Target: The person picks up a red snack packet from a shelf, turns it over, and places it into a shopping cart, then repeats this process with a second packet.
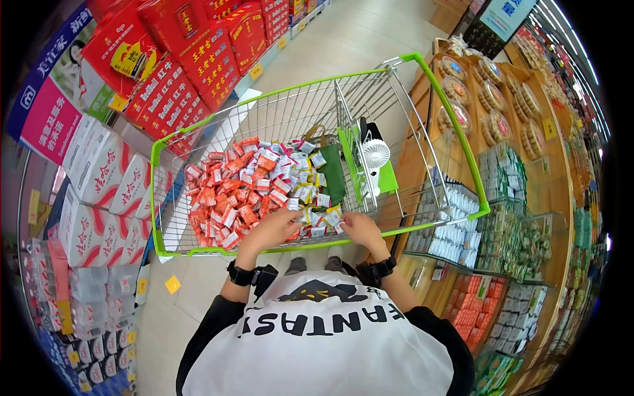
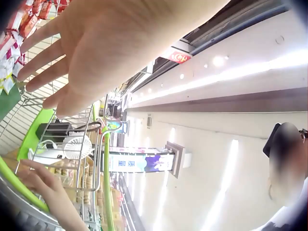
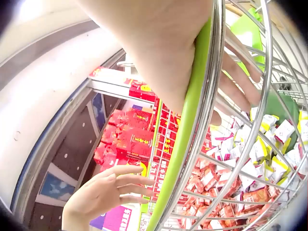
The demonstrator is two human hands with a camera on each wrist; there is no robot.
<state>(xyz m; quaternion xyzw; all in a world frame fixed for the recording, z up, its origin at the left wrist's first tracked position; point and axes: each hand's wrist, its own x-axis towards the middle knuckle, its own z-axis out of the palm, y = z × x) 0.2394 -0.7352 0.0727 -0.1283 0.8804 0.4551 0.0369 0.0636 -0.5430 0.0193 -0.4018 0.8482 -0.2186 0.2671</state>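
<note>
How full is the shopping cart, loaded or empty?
Partly full: small packets are heaped inside the shopping cart, and its wire sides show bare above them.

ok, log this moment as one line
left fingers: straight, holding nothing | right fingers: over rim of cart, no visible grip | contact with packets: unclear | cart: orange packets, white packets, fan

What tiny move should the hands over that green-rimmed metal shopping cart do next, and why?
I'd probably lower the right hand onto the small white-and-yellow wrapped packets: its fingers seem to hold nothing, they reach past the cart's green rim, and those packets lie close to them.
</note>
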